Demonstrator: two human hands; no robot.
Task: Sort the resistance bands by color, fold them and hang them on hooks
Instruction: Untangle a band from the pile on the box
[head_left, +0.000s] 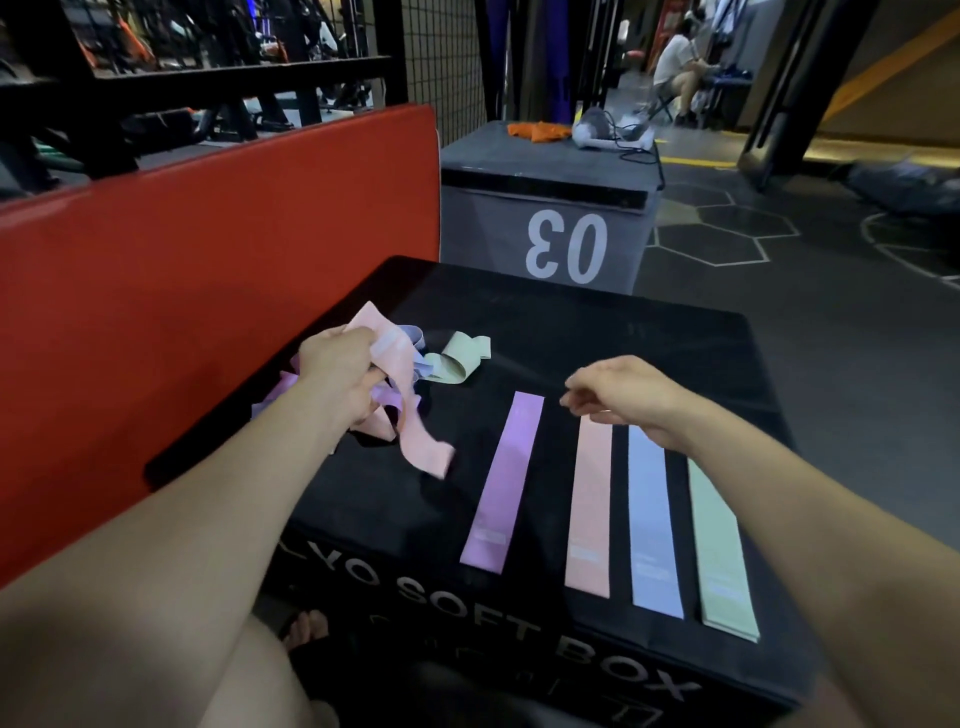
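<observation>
The left hand (340, 371) pinches a pink band (410, 415) raised above a loose heap of tangled bands (415, 364) at the far left of the black soft box (649, 332), close to that box's left edge and just beside the upright red pad (208, 249) that walls off that side. The pink band hangs twisted from the fingers, its lower end trailing toward the near right over bare black surface. A pale green band (460, 356) lies curled at the right of the heap, with lilac and light blue loops beneath the hand. The right hand (618, 397) hovers with fingers loosely curled and holds nothing, above the far ends of four flattened bands laid side by side in a row: purple band (501, 483), peach band (592, 506), blue band (652, 519) and green band (719, 551). They lie apart from each other with dark strips showing between, and their near ends come right to the box's near edge. Between the heap and the purple band there is open surface, and the far right part of the box top is bare. Beyond stands a grey box marked 03 (566, 249); dark floor (857, 322) opens to the right.
</observation>
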